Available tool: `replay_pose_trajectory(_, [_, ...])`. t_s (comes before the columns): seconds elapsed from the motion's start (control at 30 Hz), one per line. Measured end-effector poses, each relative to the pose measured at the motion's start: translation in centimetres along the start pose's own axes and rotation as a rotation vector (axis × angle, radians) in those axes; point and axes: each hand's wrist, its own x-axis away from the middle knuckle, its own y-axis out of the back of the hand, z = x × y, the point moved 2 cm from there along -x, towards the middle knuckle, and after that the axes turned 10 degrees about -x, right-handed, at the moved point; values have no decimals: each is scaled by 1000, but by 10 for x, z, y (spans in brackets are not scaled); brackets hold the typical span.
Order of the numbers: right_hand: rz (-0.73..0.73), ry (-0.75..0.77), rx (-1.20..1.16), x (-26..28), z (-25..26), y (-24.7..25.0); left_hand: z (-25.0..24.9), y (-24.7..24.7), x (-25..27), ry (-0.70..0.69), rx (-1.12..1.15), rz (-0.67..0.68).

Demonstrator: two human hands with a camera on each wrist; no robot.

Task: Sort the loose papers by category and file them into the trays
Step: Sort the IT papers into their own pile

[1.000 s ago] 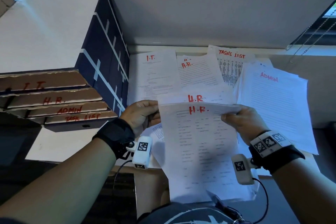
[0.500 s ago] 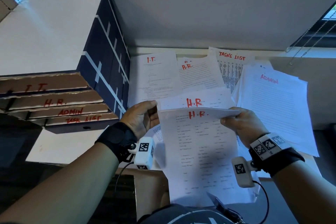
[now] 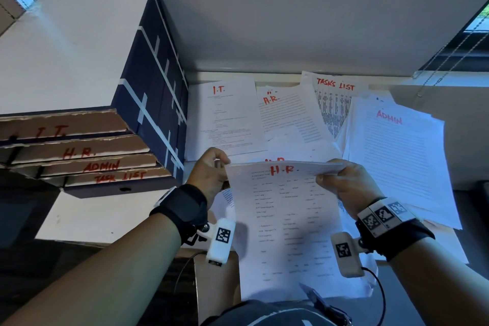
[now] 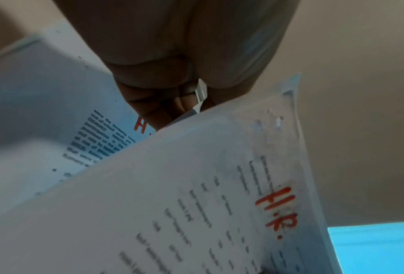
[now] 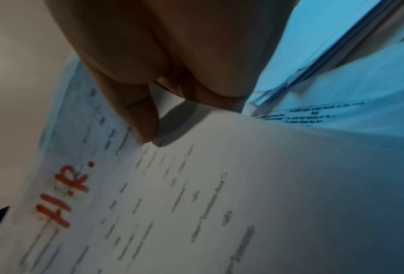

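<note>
I hold a white sheet marked "H.R." in red up off the desk by its two top corners. My left hand pinches the top left corner, and my right hand pinches the top right edge. A second "H.R." sheet lies on the desk just behind it, its red mark nearly hidden. The stack of cardboard trays at the left carries red labels I.T., H.R., ADMIN and TASK LIST from top to bottom.
On the desk behind lie an "I.T." sheet, another "H.R." sheet, a "TASKS LIST" sheet and a thick "ADMIN" pile at the right. A wall stands behind the desk. Blind cords hang at the far right.
The held sheet's top edge has risen and tipped, now covering almost all of the red mark on the sheet behind. Both hands keep their pinch and moved slightly up.
</note>
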Motion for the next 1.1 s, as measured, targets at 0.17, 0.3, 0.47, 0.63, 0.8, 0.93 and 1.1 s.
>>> replay_pose_trajectory(0.17, [-33,-30,-28,-4,-9,1,5,-5,5,46,-119,166])
replay_pose_trajectory(0.3, [-93,-61,-56,-4,-11,0,17,-6,8,198,-123,309])
replay_pose_trajectory(0.47, [-106,-58,-52,-5,-11,0,19,-3,9,231,15,386])
replay_pose_trajectory(0.63, [-107,-64,-81,-9,-18,5,14,-5,10,153,-65,454])
replay_pose_trajectory(0.8, [-202,-118,-131,-17,-34,13,19,-8,5,215,-22,451])
replay_pose_trajectory(0.93, [-301,-141,-184,-21,-36,14,21,-8,6,224,-63,389])
replay_pose_trajectory(1.1, [-264,-55,-143,-24,-26,29,29,-12,0,213,-170,191])
